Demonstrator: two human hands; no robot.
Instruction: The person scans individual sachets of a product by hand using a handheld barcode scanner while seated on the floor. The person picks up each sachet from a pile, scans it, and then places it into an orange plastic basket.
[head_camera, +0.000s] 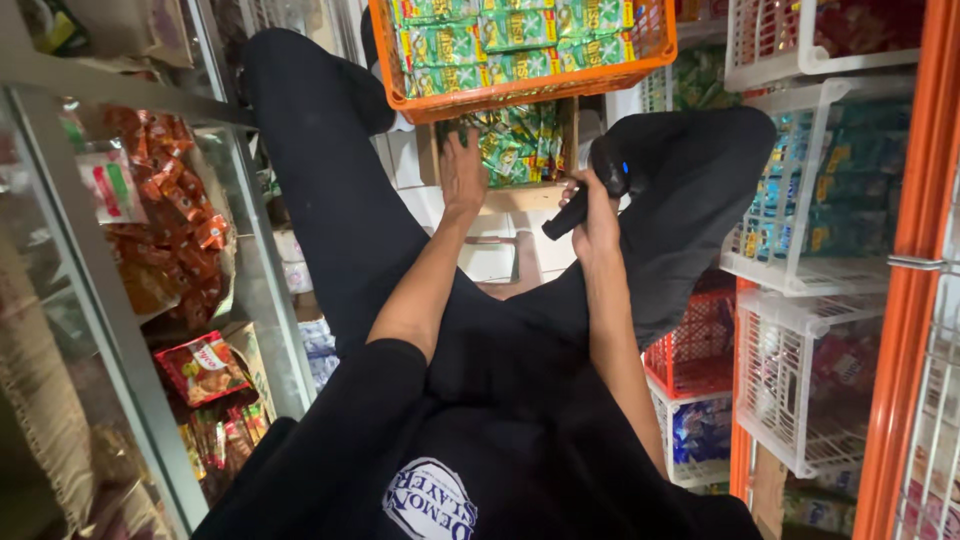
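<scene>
Resting flat, the left hand (463, 172) touches green packets (515, 145); right hand (597, 215) grips a black handheld device (590, 185).

glossy foil packets (515, 140), brown cardboard box (527, 197), orange plastic crate (520, 92), matt black scanner (590, 190).

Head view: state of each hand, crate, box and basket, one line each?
Left hand: open, flat, fingers on the packets in the cardboard box.
Right hand: shut on a black handheld device.
Cardboard box: open, holding green packets.
Orange crate: above the box, full of green packets.
White wire baskets: stacked on the right, stocked with packets.
Glass cabinet: on the left, orange and red snack packets inside.
</scene>
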